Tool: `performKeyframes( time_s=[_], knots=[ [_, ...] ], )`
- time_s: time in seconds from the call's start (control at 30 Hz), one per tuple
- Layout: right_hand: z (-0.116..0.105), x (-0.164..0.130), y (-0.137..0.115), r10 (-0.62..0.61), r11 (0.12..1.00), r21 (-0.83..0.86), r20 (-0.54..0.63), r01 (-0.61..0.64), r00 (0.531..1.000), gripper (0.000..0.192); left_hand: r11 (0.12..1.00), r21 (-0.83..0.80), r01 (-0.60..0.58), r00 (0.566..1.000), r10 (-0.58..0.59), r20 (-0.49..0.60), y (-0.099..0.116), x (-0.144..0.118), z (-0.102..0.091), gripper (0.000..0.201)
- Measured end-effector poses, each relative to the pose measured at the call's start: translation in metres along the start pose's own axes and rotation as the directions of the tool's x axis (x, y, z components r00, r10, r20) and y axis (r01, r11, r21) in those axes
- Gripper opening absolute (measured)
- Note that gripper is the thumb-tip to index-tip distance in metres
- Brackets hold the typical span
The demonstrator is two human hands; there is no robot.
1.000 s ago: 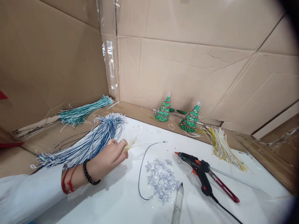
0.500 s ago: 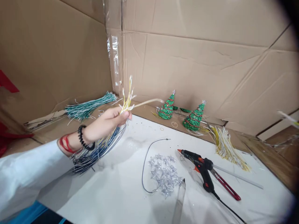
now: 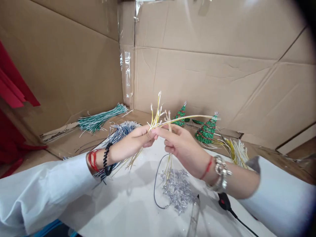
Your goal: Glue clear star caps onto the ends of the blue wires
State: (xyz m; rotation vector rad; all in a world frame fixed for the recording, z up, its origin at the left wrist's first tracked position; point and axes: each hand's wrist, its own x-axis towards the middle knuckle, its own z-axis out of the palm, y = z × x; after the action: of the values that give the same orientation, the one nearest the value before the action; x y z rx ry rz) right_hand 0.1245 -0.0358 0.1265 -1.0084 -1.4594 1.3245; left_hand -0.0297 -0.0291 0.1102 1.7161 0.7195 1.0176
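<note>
My left hand (image 3: 140,136) is closed on a bunch of yellow and white wires (image 3: 156,113), their tips fanning upward and tails hanging below the palm. Against its fingertips, my right hand (image 3: 182,141) pinches at the same bunch. A few more yellow and white wires (image 3: 169,166) run through the right fingers and dangle down. From the pinch, one long pale strand (image 3: 192,117) arcs to the right. Clear plastic stars (image 3: 176,191) lie in a pile on the white board under my hands. A dark blue wire (image 3: 155,184) curves beside the pile.
Green wires (image 3: 102,118) and blue wires (image 3: 124,128) lie at the left. Two small green trees (image 3: 206,131) stand at the back, with yellow wires (image 3: 239,151) to the right. My right forearm mostly hides the glue gun (image 3: 224,201). Cardboard walls (image 3: 209,82) enclose the table.
My right hand has come in from the right and meets my left at the wires. The left hand with its bunch appears farther right. The view has shifted slightly.
</note>
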Motion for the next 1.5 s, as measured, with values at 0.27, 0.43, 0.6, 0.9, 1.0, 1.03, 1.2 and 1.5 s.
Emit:
performKeyframes(
  time_s=[0.27,0.43,0.6,0.9,1.0,1.03,1.2,1.5],
  knots=[
    [0.024,0.015,0.017,-0.032,0.994,0.106,0.069,0.025,0.997,0.022,0.994,-0.033,0.106,0.993,-0.105,0.044,-0.012,-0.005,0.003,0.027],
    [0.009,0.022,0.022,-0.139,0.989,-0.052,0.037,0.141,0.99,0.029,0.967,0.188,0.169,0.984,-0.177,0.026,-0.006,-0.018,-0.001,0.033],
    [-0.007,0.028,0.02,-0.028,0.988,0.151,-0.017,0.031,0.999,0.029,0.968,0.109,0.228,0.974,-0.228,-0.005,-0.005,-0.023,0.002,0.028],
    [-0.015,0.019,0.015,-0.153,0.927,0.301,-0.237,0.223,0.959,0.044,0.991,0.02,0.133,0.987,-0.131,-0.095,-0.02,-0.014,-0.009,0.028],
    [-0.012,0.009,0.013,-0.054,0.933,0.335,-0.224,0.129,0.973,0.041,0.983,-0.108,0.152,0.978,-0.165,-0.124,-0.021,-0.015,-0.01,0.022],
    [-0.01,0.005,0.013,0.012,0.936,0.348,-0.183,0.053,0.983,0.039,0.974,-0.163,0.16,0.974,-0.182,-0.133,-0.021,-0.015,-0.01,0.02],
    [0.002,-0.005,0.015,0.234,0.909,0.352,0.005,-0.221,0.972,0.033,0.931,-0.315,0.184,0.963,-0.234,-0.13,-0.018,-0.015,-0.01,0.011],
    [0.025,0.012,0.026,0.118,0.957,0.255,0.092,-0.138,0.989,0.023,0.97,-0.212,0.121,0.99,-0.132,-0.039,-0.022,-0.016,-0.009,0.014]
  ],
)
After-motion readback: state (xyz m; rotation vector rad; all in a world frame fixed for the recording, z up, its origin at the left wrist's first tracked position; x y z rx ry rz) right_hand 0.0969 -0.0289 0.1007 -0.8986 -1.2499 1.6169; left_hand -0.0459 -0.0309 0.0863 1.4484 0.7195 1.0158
